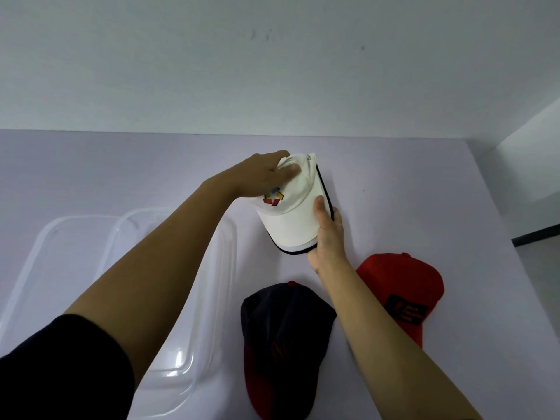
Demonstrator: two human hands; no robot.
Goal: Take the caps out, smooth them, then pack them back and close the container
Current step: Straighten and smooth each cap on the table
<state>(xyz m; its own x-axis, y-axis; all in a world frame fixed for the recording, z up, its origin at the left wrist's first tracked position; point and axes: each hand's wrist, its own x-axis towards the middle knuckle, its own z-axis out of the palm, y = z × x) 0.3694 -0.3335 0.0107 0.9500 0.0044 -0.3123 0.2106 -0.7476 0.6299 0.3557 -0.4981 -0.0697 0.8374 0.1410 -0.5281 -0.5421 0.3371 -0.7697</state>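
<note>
White cap (295, 221) on surface (424, 192), left hand (260, 174) pinching its crown, right hand (328, 237) gripping its brim, dark cap (281, 322), red cap (403, 277) near

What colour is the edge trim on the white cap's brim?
Dark, navy or black, on the white cap; head view.

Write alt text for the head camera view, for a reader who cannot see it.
Two hands hold a white cap at a pale table: the left hand grips its crown, the right hand pinches its brim. A dark cap with a red brim and a red cap lie nearer, and a clear plastic container sits to the left.
</note>
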